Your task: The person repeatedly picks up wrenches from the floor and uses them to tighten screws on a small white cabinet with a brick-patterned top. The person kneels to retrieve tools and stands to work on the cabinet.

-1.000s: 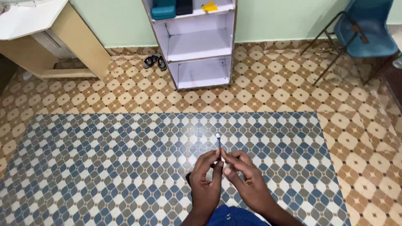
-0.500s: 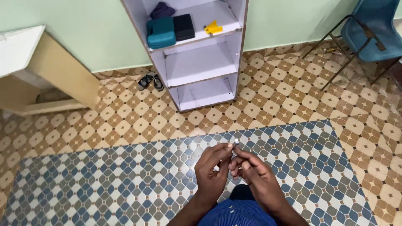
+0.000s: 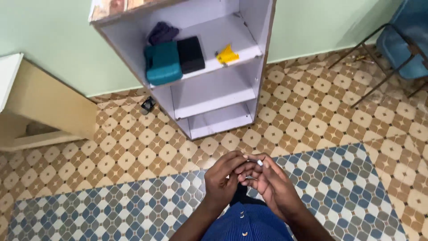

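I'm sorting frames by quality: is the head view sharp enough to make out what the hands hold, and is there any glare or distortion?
Head view: soft, even light, no glare; a faint shadow under the white shelf unit. The shelf leans, a wide-angle tilt. The left hand and right hand are slightly blurred; the small white-tipped object between them is too small to identify.

Single head-worn view, looking steeply down, hands close

Shelf unit against wall; case, box and comb on one shelf. Chair right. Hands before shelf unit, small pen-like piece between them.
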